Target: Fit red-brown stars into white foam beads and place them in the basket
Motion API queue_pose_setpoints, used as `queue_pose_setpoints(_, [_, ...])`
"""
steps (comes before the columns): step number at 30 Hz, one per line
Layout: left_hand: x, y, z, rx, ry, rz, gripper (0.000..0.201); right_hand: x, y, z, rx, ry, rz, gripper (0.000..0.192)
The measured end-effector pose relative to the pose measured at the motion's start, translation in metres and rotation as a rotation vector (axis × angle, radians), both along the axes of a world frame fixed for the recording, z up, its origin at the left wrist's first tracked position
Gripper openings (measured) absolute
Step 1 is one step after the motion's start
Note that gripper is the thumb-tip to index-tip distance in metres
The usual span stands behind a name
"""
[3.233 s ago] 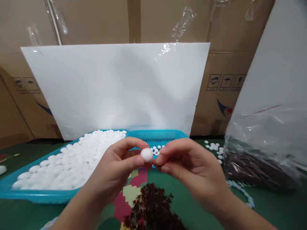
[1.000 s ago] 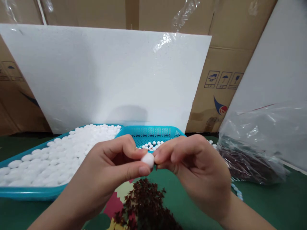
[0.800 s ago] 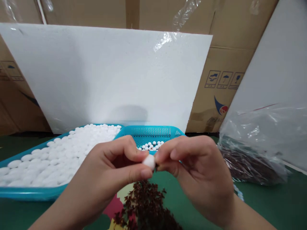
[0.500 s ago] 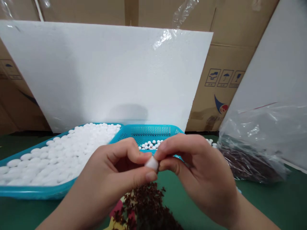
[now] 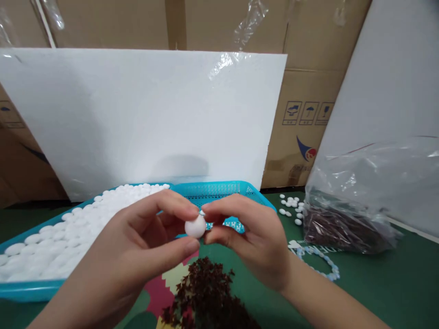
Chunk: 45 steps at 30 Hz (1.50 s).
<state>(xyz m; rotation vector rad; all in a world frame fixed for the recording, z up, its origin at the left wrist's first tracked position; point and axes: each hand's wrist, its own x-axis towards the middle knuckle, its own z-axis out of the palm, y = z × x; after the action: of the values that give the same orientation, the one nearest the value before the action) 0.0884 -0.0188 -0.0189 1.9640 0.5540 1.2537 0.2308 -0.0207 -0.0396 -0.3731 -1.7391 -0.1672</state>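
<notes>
My left hand [image 5: 137,242] pinches a small white foam ball [image 5: 195,226] between thumb and forefinger, just above the table. My right hand [image 5: 252,237] meets it from the right, its fingertips pressed against the ball's side; what they hold there is too small to tell. Directly below the hands lies a heap of dark red leaf-shaped pieces [image 5: 209,297]. Behind the hands stands a turquoise plastic tray [image 5: 240,189] heaped on its left with several white foam balls [image 5: 85,224].
A white foam board [image 5: 137,119] leans against cardboard boxes [image 5: 308,123] behind the tray. At the right a clear plastic bag [image 5: 356,201] holds more dark red pieces. Loose white beads [image 5: 291,208] and a pale bead string [image 5: 322,262] lie on the green table.
Both hands have stayed joined on the ball and drifted slightly left and up in view. The view has shifted, showing the bead string at the right.
</notes>
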Motion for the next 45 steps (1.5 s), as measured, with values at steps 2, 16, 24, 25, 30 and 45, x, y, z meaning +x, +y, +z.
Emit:
queue_pose_setpoints(2, [0.000, 0.002, 0.000, -0.021, 0.002, -0.029, 0.022, 0.001, 0.002, 0.000, 0.041, -0.035, 0.006, 0.006])
queue_pose_setpoints(16, [0.003, 0.004, -0.001, -0.004, -0.014, -0.051, 0.023, 0.000, -0.002, 0.002, 0.124, -0.033, 0.014, 0.005])
queue_pose_setpoints(24, [0.000, -0.001, 0.000, -0.072, -0.077, -0.098, 0.021, 0.001, -0.006, 0.002, 0.247, -0.060, -0.060, 0.005])
queue_pose_setpoints(25, [0.000, -0.002, 0.001, -0.084, -0.082, -0.102, 0.020, 0.001, -0.007, 0.002, 0.263, -0.065, -0.075, 0.005])
queue_pose_setpoints(30, [0.002, 0.000, -0.001, -0.051, -0.112, -0.092, 0.018, 0.001, -0.008, 0.000, 0.295, -0.073, -0.103, 0.009])
queue_pose_setpoints(45, [0.007, 0.004, -0.005, 0.262, -0.093, 0.001, 0.026, 0.001, 0.003, -0.003, 0.218, 0.016, -0.039, 0.008])
